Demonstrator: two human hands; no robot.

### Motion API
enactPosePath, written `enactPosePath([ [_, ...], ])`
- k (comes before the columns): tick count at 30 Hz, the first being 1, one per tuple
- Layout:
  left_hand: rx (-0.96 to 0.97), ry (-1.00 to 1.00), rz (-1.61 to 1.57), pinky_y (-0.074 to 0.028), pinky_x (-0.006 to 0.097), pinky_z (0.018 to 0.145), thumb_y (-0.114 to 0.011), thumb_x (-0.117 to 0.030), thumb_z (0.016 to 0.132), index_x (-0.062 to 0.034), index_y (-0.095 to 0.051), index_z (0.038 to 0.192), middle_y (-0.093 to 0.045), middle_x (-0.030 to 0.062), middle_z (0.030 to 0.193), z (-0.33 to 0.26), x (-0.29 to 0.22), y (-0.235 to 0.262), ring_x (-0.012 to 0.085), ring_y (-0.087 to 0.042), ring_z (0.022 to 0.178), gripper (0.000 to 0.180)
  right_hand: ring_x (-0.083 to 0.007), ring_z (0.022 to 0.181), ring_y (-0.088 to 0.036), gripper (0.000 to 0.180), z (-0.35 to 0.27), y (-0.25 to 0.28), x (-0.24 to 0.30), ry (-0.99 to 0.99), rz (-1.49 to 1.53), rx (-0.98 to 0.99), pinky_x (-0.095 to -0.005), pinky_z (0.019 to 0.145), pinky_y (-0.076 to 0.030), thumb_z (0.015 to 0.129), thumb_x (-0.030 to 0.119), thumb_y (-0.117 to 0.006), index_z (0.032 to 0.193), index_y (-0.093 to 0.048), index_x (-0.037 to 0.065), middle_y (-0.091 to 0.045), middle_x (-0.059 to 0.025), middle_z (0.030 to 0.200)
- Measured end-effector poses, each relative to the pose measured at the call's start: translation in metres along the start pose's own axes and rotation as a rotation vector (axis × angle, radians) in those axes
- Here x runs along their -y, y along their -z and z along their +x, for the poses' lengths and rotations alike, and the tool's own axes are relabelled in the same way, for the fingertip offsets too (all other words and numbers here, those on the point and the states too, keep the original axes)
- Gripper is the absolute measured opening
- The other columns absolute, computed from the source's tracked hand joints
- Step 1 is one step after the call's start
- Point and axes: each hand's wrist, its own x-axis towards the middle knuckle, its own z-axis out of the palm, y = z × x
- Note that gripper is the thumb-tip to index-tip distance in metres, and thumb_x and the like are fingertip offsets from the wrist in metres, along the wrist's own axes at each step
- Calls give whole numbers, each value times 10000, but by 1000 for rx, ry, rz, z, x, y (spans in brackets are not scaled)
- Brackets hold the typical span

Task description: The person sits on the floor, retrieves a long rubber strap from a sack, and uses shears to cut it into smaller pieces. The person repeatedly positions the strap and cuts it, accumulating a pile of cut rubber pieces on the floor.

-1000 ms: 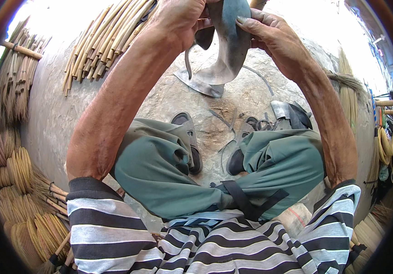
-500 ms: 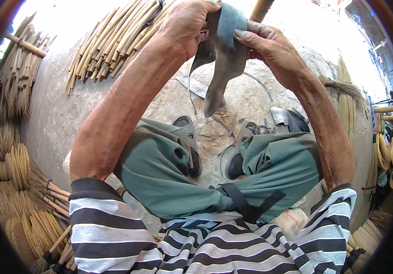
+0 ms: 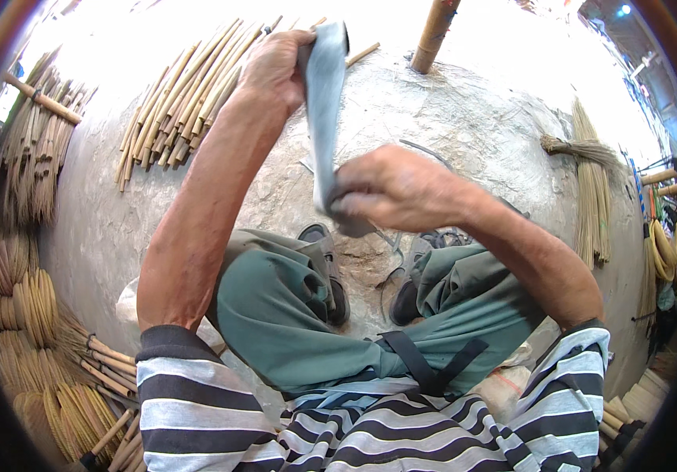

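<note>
A grey strip of flexible material [image 3: 324, 110] hangs stretched between my two hands above my knees. My left hand [image 3: 275, 67] is raised and pinches the strip's upper end. Lower down, my right hand [image 3: 393, 189] is closed around the strip's bottom end. I sit with green trousers [image 3: 275, 315] and dark sandals [image 3: 331, 267] on a pale concrete floor [image 3: 449, 118]. Thin wires [image 3: 393, 244] lie on the floor between my feet.
A bundle of bamboo sticks [image 3: 181, 102] lies on the floor at the upper left. More stick bundles and coiled cane rings [image 3: 16, 291] line the left side. A bamboo post [image 3: 433, 31] stands ahead. A small broom and thin reeds [image 3: 590, 189] lie at the right.
My right hand has slid down the grey strip from beside my left hand to near my knees, pulling it out straight. The view has tilted slightly down.
</note>
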Motion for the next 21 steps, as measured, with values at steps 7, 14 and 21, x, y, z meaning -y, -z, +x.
enactPosePath([
  [7,-75,-13,209,-623,377,807,-620,-124,1025,-18,-663,1110,-761,75,946,12,1,22,148,-744,827,142,-294,843,-743,269,3,-5,-3,-112,-123,222,-449,806,-608,1011,226,-641,1083,-758,-5,-766,-167,934],
  [14,337,213,446,-370,559,1117,-264,-565,1115,-44,-662,1308,-741,135,1191,-8,29,21,240,-668,1179,683,-181,871,-731,308,-8,56,-21,-87,739,-461,-313,769,-624,1087,255,-572,1193,-674,-15,-739,-139,983],
  [21,700,233,417,-415,520,1087,-608,-616,991,32,-677,1266,-730,163,1161,-52,53,-13,227,-659,1105,707,-95,919,-709,195,-24,99,-65,-209,845,-920,-300,837,-609,1076,246,-599,1148,-682,86,-722,-9,977],
])
